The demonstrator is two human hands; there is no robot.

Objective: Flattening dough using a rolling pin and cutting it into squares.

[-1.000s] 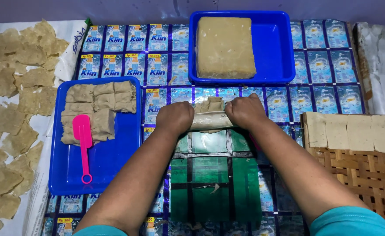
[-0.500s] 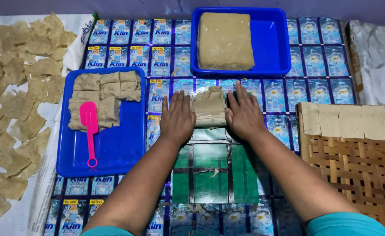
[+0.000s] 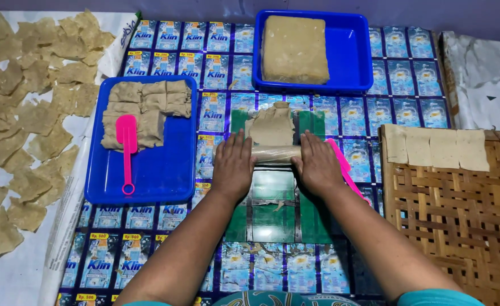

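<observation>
My left hand [image 3: 233,164] and my right hand [image 3: 318,164] lie flat, palms down, on the two ends of a clear roller [image 3: 275,153]. The roller crosses a thin beige dough sheet [image 3: 271,126] spread on a green plastic sheet [image 3: 272,204]. Fingers of both hands are stretched out and rest on the roller. Under my right hand a pink flat tool [image 3: 340,167] pokes out to the right.
A blue tray [image 3: 165,170] at left holds cut dough pieces and a pink scraper [image 3: 127,148]. A second blue tray [image 3: 349,54] at the back holds a large dough block [image 3: 294,48]. Flattened pieces [image 3: 29,130] dry at left; a woven rack [image 3: 460,215] with several squares sits right.
Both hands have opened from curled to flat and slid back toward me with the roller. The dough now lies stretched out beyond the roller. The camera view shifted slightly.
</observation>
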